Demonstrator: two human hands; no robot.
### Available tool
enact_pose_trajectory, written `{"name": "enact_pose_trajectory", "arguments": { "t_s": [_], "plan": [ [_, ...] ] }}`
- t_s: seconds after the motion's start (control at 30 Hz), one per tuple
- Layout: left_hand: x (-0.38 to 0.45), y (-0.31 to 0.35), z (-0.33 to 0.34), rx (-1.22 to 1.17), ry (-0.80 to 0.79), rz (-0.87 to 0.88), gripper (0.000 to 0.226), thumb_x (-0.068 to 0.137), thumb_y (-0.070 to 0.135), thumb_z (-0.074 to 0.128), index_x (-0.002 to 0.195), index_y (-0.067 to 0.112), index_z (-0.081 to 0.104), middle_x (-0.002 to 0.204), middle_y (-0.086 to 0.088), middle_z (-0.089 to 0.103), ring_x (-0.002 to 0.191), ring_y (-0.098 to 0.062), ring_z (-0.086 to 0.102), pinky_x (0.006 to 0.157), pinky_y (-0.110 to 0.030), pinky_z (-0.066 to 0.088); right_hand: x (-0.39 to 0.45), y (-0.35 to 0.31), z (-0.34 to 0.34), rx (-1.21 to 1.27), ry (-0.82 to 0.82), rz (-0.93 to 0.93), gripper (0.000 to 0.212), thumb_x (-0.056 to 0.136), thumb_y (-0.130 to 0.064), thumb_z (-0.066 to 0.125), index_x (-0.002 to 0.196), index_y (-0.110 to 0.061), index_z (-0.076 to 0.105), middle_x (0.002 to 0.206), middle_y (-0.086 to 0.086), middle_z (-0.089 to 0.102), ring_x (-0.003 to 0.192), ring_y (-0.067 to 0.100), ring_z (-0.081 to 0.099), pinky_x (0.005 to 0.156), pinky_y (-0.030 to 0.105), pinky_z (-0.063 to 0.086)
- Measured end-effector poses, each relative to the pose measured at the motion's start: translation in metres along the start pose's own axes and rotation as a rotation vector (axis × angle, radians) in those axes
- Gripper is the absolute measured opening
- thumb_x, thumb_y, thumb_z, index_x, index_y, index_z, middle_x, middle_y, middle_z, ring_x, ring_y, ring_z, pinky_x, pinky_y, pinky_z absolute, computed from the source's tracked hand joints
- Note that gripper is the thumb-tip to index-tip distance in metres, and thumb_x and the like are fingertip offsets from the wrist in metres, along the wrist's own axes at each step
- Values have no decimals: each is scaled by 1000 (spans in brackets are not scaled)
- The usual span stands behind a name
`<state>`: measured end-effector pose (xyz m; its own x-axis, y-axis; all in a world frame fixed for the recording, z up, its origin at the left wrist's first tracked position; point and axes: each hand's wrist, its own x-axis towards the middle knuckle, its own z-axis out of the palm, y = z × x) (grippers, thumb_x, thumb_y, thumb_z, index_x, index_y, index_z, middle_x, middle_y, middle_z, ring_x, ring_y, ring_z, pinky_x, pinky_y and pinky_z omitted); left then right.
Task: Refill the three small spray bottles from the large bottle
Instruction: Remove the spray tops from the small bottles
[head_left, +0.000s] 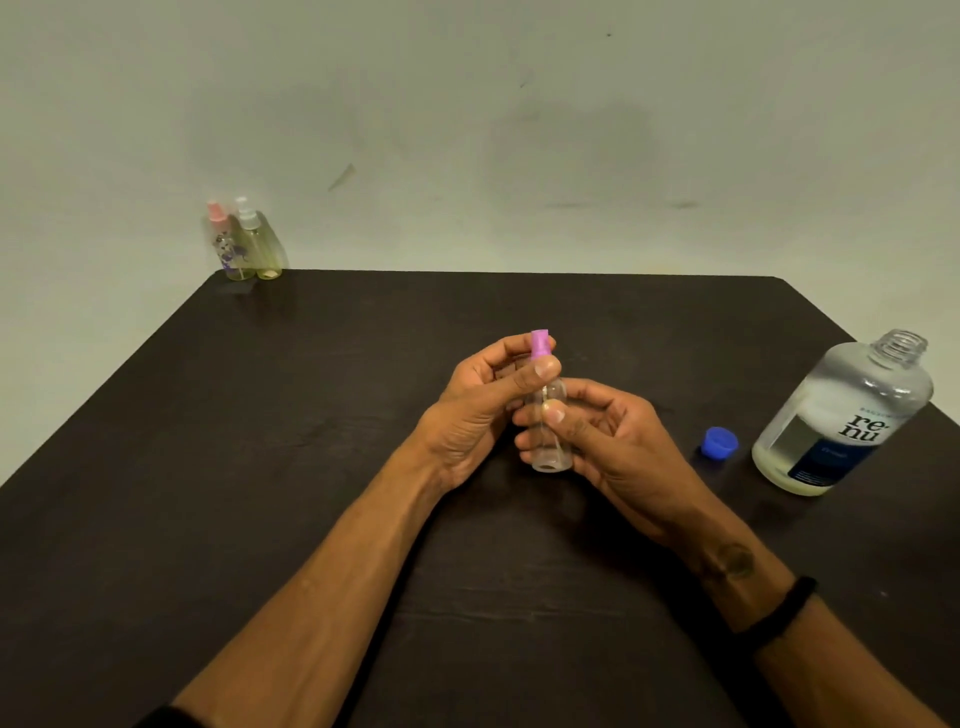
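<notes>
- Head view: we hold a small clear spray bottle (549, 431) upright over the middle of the dark worktop (260, 415), its base just above or on the surface; we cannot tell which.
- Our right hand (613, 441) wraps the bottle's body, thumb across the front, fingers (524, 441) curled round behind it.
- Our left hand (483, 405) pinches the purple spray cap (540, 344) between thumb and fingers, so both hands are closed on this one bottle.
- We judge the bottle light, thin-walled plastic, smooth and a little slippery; too hard a squeeze could dent it. The body is the place to steady it, the ribless cap the place to twist.
- It looks close to empty, and a thin dip tube shows through the wall.
- The large bottle (836, 415) stands at the right edge of the worktop, well apart from our hands, mouth open with threads showing, clear, rounded, partly filled and labelled. We expect it to be heavier and to want a grip round its waist.
- Its blue cap (718, 442) lies just beside it.
- Two more spray bottles (249, 244) stand touching at the far left corner, holding yellowish liquid; one has a pink top, the other a white one.
</notes>
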<state>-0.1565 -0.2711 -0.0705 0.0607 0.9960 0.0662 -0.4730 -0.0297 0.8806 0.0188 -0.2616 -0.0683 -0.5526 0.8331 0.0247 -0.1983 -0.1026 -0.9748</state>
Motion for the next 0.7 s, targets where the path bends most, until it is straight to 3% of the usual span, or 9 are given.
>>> {"name": "enact_pose_trajectory", "arguments": {
  "t_s": [0.07,0.17,0.27,0.33,0.4,0.53,0.7],
  "plan": [
    [0,2,0,12,-6,-5,41,91,33,76,128,15,73,109,-3,73,100,-14,67,89,-31,57,0,0,0,19,9,-3,40,93,-15,67,131,-2,64,117,25,74,100,33,75,95,48,62],
    [-2,5,4,109,-28,-58,60,103,52,45,138,8,65,132,-8,72,123,-24,67,108,-43,53,1,-1,-1,45,29,-6,42,92,-17,68,130,-3,65,117,25,74,99,32,75,95,48,62],
    [-1,3,2,183,-47,-80,59,111,47,31,137,7,67,136,-10,70,129,-32,62,110,-49,49,2,-2,-3,51,41,7,44,91,-19,69,132,-3,64,118,24,74,101,33,74,96,49,61],
    [0,1,2,189,-65,-82,52,113,38,32,136,7,68,126,-12,72,115,-34,59,98,-51,51,2,-1,-4,56,42,8,45,92,-19,69,133,-2,63,118,24,74,101,33,74,95,49,62],
    [1,-1,1,181,-61,-61,45,111,29,38,133,4,69,120,-13,72,110,-31,59,87,-44,52,1,-2,-3,63,45,6,45,92,-18,68,133,-1,62,117,25,74,100,33,74,95,48,62],
    [2,-3,2,157,-41,3,39,104,25,54,129,-1,70,112,-7,75,102,-15,67,88,-30,56,-1,-5,-3,69,59,-5,43,92,-17,67,132,-1,63,117,25,75,100,32,75,95,49,62],
    [1,-2,3,143,-29,25,46,102,36,62,130,0,67,112,-15,67,99,-19,63,86,-34,55,-2,-5,-2,41,74,-12,40,94,-14,66,132,-1,62,116,24,75,100,33,75,93,47,63]
  ]
}}
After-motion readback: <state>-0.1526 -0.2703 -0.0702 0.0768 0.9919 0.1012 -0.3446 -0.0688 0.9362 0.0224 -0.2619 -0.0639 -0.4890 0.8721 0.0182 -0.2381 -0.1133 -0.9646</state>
